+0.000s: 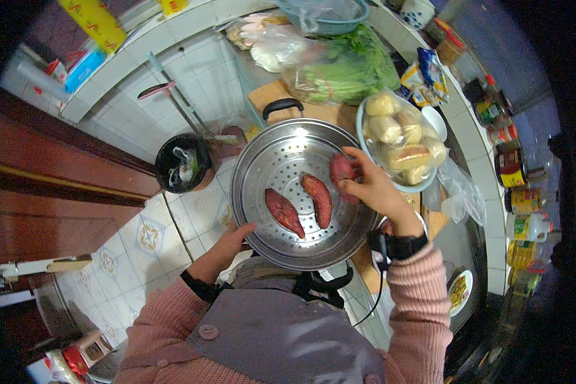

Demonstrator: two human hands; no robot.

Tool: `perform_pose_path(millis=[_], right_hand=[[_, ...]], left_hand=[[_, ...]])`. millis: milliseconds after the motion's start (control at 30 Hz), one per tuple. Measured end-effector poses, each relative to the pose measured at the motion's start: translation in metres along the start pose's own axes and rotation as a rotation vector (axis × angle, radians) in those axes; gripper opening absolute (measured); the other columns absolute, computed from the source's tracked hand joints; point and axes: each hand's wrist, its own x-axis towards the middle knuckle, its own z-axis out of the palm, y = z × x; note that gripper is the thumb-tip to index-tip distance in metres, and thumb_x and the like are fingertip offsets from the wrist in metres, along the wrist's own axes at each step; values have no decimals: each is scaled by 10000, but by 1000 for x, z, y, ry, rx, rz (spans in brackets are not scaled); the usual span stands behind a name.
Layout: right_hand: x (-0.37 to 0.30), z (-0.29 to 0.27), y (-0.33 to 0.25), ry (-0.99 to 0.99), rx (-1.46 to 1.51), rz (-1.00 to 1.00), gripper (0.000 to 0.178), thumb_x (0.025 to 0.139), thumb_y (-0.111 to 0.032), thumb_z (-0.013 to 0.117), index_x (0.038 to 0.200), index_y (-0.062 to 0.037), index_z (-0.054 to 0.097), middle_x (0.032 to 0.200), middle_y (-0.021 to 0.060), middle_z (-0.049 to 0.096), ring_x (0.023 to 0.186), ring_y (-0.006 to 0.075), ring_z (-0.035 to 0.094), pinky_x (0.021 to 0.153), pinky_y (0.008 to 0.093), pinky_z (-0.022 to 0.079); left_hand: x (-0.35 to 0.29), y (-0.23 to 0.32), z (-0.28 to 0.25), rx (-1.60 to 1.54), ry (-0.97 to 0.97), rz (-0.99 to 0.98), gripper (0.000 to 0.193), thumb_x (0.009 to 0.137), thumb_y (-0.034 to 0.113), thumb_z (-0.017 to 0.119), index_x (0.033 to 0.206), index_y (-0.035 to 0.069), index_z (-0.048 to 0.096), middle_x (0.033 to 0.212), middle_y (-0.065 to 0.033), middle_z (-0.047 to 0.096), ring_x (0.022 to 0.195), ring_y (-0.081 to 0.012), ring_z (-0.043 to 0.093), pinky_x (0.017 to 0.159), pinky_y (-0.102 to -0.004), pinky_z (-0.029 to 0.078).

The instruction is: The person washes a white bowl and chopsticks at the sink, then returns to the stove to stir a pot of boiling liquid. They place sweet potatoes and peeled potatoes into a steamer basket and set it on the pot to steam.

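A steel steamer [243, 173] with a perforated tray is in front of me, tilted toward my body. Two halved reddish-purple sweet potatoes [317, 201] lie cut side up on its holes, the left one [285, 213] slanting. My right hand [374, 189] has its fingers around another sweet potato [343, 169] at the tray's right side. At the lower left rim, my left hand [227, 246] grips the steamer, thumb on the edge and the other fingers hidden beneath. A black loop handle [283, 105] rises at the far side.
Right of the steamer stands a light-blue bowl [361, 128] of bagged buns. Behind lie bagged leafy greens [358, 67] and a wooden board [262, 97]. Bottles and jars [525, 201] line the right ledge. A black bin [166, 168] is on the floor at left. A plate of food [468, 291] sits lower right.
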Motion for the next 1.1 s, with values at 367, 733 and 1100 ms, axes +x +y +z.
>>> perform_pose_path(millis=[367, 733, 1100], right_hand=[[88, 115, -1, -261, -1197, -477, 475, 747, -79, 598, 1204, -180, 512, 1091, 56, 565, 1018, 259, 551, 870, 403, 435], [8, 40, -7, 60, -513, -196, 591, 777, -112, 632, 1328, -162, 423, 1196, 166, 549, 1016, 362, 577, 816, 405, 492], [-108, -1, 32, 424, -217, 124, 505, 813, -116, 650, 1290, -103, 484, 1043, 123, 600, 790, 230, 610, 684, 324, 500]], left_hand=[[-4, 5, 5, 64, 72, 33, 719, 878, 367, 578, 1430, 134, 180, 1304, -76, 465, 1108, -224, 524, 925, -403, 432], [-10, 16, 10, 7, 19, 38, 680, 855, 320, 574, 1413, 132, 233, 1301, -67, 473, 1117, -225, 518, 934, -399, 423], [5, 11, -11, -3, -29, -98, 518, 899, 346, 513, 1329, 79, 401, 1235, -114, 543, 1076, -237, 558, 949, -386, 432]])
